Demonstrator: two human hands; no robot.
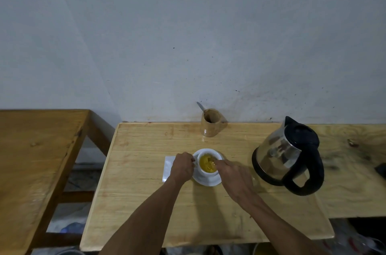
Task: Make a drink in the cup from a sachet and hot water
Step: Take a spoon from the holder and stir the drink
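A white cup (208, 173) stands on a white saucer (206, 182) in the middle of the wooden table. It holds a yellow drink (205, 163). My left hand (181, 168) pinches the cup's handle on the left side. My right hand (231, 175) reaches in from the right, fingers pinched at the rim on what looks like a thin spoon dipping into the drink; the spoon is mostly hidden. A white sachet (168, 166) lies flat on the table, partly under my left hand. The steel and black kettle (286, 156) stands to the right of the cup.
A wooden holder (211, 123) with a metal spoon handle (200, 106) sticking out stands at the back by the wall. A second wooden table (35, 150) is on the left across a gap. A dark object (381, 169) lies at the right edge.
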